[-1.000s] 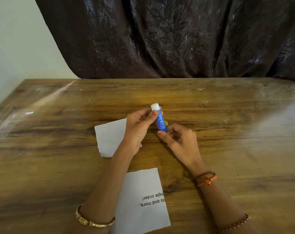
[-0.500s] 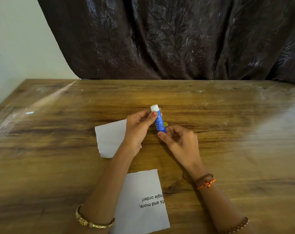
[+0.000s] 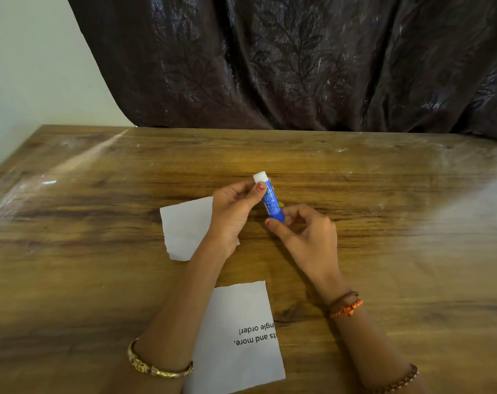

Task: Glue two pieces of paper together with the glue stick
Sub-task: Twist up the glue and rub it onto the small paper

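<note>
Glue stick (image 3: 271, 201), pinched between left hand (image 3: 233, 213), right hand (image 3: 307, 237)

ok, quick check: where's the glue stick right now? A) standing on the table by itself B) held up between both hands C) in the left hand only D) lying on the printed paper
B: the glue stick is off the table, the left hand pinching near its white tip and the right hand holding its lower end.

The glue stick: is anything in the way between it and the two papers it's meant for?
Nothing visible blocks it. Both hands, left hand and right hand, hold the glue stick above the table; the blank paper lies partly under the left hand, the printed paper nearer the person.
</note>
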